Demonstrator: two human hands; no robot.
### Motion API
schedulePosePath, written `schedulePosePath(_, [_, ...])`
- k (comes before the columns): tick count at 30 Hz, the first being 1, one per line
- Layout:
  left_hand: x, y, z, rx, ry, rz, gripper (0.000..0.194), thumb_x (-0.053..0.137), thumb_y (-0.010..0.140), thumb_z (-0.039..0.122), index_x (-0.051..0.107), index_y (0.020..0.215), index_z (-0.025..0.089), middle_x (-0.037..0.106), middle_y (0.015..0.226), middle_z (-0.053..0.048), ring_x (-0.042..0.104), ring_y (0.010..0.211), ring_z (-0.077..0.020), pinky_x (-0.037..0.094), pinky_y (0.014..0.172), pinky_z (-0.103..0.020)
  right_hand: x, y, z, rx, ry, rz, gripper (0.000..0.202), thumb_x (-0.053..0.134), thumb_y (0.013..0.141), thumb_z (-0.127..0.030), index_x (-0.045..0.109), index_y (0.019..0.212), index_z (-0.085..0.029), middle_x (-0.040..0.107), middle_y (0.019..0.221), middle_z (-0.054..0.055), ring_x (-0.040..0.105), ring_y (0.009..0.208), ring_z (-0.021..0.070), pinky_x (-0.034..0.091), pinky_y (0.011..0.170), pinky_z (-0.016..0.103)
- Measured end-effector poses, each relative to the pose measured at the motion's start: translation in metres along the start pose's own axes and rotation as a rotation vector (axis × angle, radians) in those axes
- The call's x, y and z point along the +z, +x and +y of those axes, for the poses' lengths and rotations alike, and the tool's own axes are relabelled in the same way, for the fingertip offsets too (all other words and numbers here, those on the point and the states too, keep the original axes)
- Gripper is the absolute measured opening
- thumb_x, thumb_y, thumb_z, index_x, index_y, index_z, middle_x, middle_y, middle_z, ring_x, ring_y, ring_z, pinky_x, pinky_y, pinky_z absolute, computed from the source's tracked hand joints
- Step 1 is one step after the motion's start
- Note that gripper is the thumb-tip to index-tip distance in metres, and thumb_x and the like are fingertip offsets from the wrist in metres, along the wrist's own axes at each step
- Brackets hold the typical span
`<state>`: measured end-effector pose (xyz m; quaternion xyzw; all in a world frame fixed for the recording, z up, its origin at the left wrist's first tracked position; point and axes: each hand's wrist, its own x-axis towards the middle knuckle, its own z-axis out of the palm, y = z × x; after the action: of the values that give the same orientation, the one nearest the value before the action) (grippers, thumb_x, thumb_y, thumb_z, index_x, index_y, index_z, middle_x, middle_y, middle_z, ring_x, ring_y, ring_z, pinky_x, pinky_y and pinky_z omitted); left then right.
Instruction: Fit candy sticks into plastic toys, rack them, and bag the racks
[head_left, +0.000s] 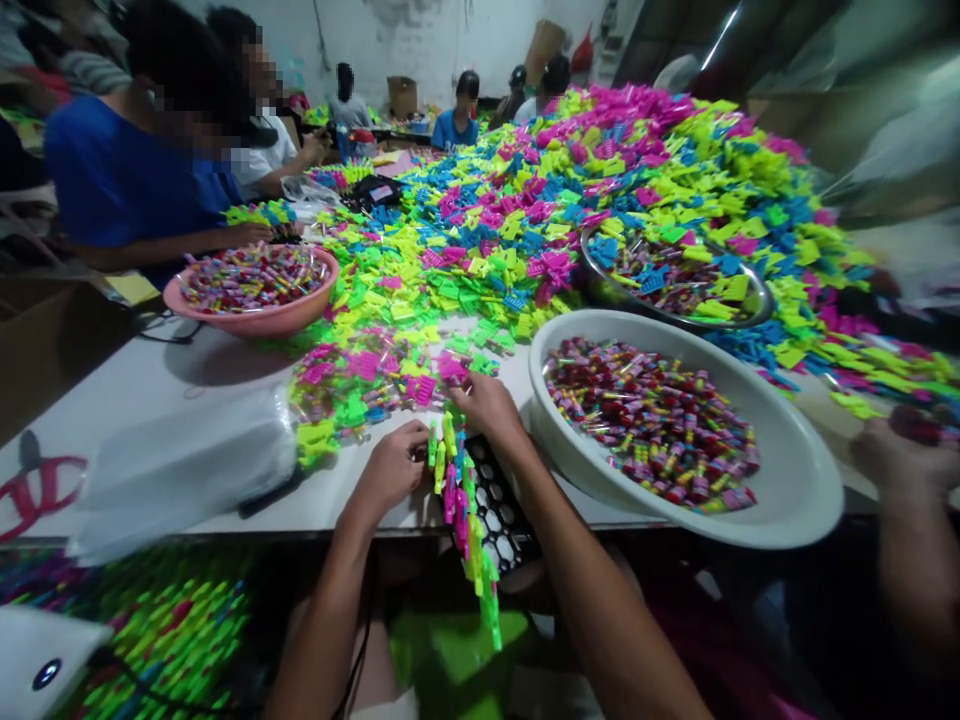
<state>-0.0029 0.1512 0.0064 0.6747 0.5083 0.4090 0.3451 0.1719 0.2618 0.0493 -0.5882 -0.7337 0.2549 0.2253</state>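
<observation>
A black tray with hexagonal holes (501, 515) lies at the table's front edge. Along it runs a slanting row of small plastic pieces (459, 500) in yellow, green, pink and blue, its near end hanging past the edge. My left hand (397, 460) is beside the far end of this row, fingers curled in; whatever they hold is hidden. Beyond the row, my right hand (486, 405) has its fingers closed at a pink plastic piece (452, 368), seemingly pinching it. More loose comb-shaped pieces (364, 365) lie just ahead of both hands.
To the right stands a white basin (810, 480) of small candy-like tubes; behind it is a metal bowl (761, 300). A pink bowl (251, 318) is at left, near a plastic bag (187, 465) and red scissors (45, 490). A large heap (525, 210) rises behind. Other people sit around.
</observation>
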Motion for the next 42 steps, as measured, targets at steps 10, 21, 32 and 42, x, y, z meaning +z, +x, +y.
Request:
schedulePosePath(10, [-0.001,0.001,-0.004,-0.017,-0.010,-0.014,0.014,0.066,0.078,0.010,0.077,0.078,0.019,0.066,0.094,-0.002,0.061,0.081,-0.0175,0.053,0.087,-0.028,-0.025,-0.166,0.039,-0.079,0.497,-0.202,0.016,0.067,0.102,-0.037,0.073,0.099,-0.022,0.078,0.091,0.003,0.074,0.088,0.0224,0.056,0.083,0.030])
schedulePosePath(21, [0.001,-0.002,-0.005,-0.013,0.001,0.019,0.014,0.066,0.078,0.008,0.075,0.079,0.019,0.066,0.094,-0.002,0.061,0.080,-0.0170,0.054,0.094,-0.030,-0.026,-0.181,0.025,-0.266,0.099,-0.313,0.021,0.056,0.097,-0.008,0.068,0.108,-0.022,0.077,0.108,0.009,0.071,0.089,0.0237,0.050,0.078,0.029])
schedulePosePath(32, [0.001,-0.001,-0.003,-0.002,0.012,0.013,0.014,0.067,0.082,0.011,0.078,0.082,0.019,0.068,0.095,-0.003,0.063,0.081,-0.0179,0.055,0.093,-0.029,-0.013,-0.179,0.036,-0.174,0.338,-0.262,0.014,0.058,0.102,-0.024,0.066,0.091,-0.022,0.075,0.087,0.005,0.068,0.079,0.0224,0.047,0.071,0.028])
schedulePosePath(42, [0.001,-0.001,-0.005,-0.001,0.007,0.010,0.022,0.064,0.077,0.008,0.081,0.086,0.020,0.067,0.097,-0.002,0.064,0.085,-0.0181,0.052,0.090,-0.028,-0.007,-0.172,0.041,-0.007,0.499,-0.227,0.017,0.071,0.097,-0.035,0.076,0.095,-0.019,0.079,0.091,0.005,0.073,0.085,0.0246,0.053,0.079,0.032])
